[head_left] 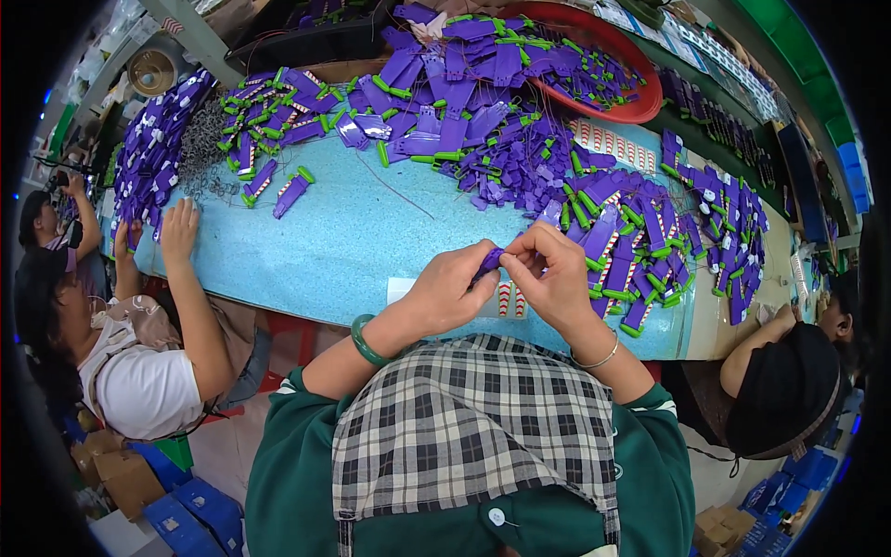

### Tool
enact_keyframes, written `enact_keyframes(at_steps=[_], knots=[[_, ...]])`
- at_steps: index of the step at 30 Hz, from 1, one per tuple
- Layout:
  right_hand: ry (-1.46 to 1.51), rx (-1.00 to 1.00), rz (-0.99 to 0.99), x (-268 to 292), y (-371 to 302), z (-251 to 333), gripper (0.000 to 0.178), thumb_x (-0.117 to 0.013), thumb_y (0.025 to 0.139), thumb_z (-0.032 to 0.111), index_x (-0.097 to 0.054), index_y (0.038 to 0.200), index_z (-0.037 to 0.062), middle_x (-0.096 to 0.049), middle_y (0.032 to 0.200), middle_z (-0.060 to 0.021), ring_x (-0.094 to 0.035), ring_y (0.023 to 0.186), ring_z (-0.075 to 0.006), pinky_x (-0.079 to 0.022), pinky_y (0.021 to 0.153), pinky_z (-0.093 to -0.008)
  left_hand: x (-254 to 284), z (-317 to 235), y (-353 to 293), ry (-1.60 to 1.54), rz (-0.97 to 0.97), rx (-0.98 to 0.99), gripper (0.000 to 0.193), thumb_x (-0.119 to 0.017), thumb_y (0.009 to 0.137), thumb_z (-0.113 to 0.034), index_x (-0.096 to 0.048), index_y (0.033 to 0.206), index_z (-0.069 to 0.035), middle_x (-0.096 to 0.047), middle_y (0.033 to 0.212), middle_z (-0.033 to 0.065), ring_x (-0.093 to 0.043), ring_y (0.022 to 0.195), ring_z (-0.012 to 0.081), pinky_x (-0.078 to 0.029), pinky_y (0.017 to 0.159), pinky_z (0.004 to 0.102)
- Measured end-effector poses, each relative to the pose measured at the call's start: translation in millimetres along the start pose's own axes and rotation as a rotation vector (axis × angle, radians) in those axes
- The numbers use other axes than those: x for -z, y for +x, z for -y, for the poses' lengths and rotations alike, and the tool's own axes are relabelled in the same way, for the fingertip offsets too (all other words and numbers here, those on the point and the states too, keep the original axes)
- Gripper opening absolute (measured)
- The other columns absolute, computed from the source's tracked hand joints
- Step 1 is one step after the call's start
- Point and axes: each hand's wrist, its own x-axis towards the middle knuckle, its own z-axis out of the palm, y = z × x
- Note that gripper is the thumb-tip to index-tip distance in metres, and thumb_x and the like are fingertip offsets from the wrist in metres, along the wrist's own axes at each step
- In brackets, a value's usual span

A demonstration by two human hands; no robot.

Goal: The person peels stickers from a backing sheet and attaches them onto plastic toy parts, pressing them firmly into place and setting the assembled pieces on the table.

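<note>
Over the near edge of the blue table, my two hands meet at a small purple plastic piece. My left hand is closed around it, with a green bangle on that wrist. The fingertips of my right hand pinch its right end. My fingers cover most of the piece, so its exact kind cannot be made out. Under the hands lies a sheet of red-and-white striped stickers, partly covered. To the right of my right hand is a pile of purple-and-green plastic parts.
Loose purple pieces are heaped beyond my hands, below a red basin of similar parts. Another sticker sheet lies at the far right. Co-workers sit on both sides, one with a hand on the table's left edge.
</note>
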Motion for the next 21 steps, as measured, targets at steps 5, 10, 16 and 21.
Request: enact_keyframes(at_steps=[5,10,16,21], knots=[[-0.022,0.056,-0.053,-3,-3,-3,0.014,-0.069,0.075,0.008,-0.057,0.075,0.0010,-0.053,0.070,-0.0061,-0.051,0.053,-0.0135,-0.040,0.048,-0.0257,-2,-1,-1,0.057,0.029,0.035,0.018,-0.051,0.087,-0.019,-0.049,0.086,-0.001,-0.055,0.071,0.0188,-0.056,0.068,0.0387,-0.041,0.058,0.0456],[0.049,0.000,0.076,-3,-4,-7,0.017,-0.068,0.079,0.012,-0.055,0.075,0.0007,-0.052,0.069,-0.0067,-0.050,0.053,-0.0141,-0.040,0.049,-0.0266,-5,0,-4,0.025,0.038,0.020,0.022,-0.049,0.088,-0.020,-0.053,0.079,-0.001,-0.057,0.063,0.0176,-0.056,0.059,0.0375,-0.042,0.055,0.0454],[0.393,-0.176,0.059,-16,-5,-24,0.011,-0.066,0.081,0.010,-0.058,0.077,0.0021,-0.052,0.069,-0.0012,-0.051,0.059,-0.0088,-0.042,0.055,-0.0237,-7,3,-8,-0.338,0.052,0.186,0.029,-0.044,0.096,-0.025,-0.059,0.089,-0.002,-0.060,0.071,0.0022,-0.054,0.062,0.0091,-0.044,0.058,0.0256],[0.568,-0.231,0.059,-19,4,-22,0.046,-0.067,0.076,0.012,-0.045,0.116,0.0043,-0.055,0.089,-0.0003,-0.053,0.079,-0.0101,-0.044,0.068,-0.0250,5,4,5,-0.482,-0.196,0.025,0.035,-0.042,0.097,-0.031,-0.060,0.091,-0.001,-0.054,0.094,0.0003,-0.052,0.077,0.0085,-0.043,0.074,0.0245]])
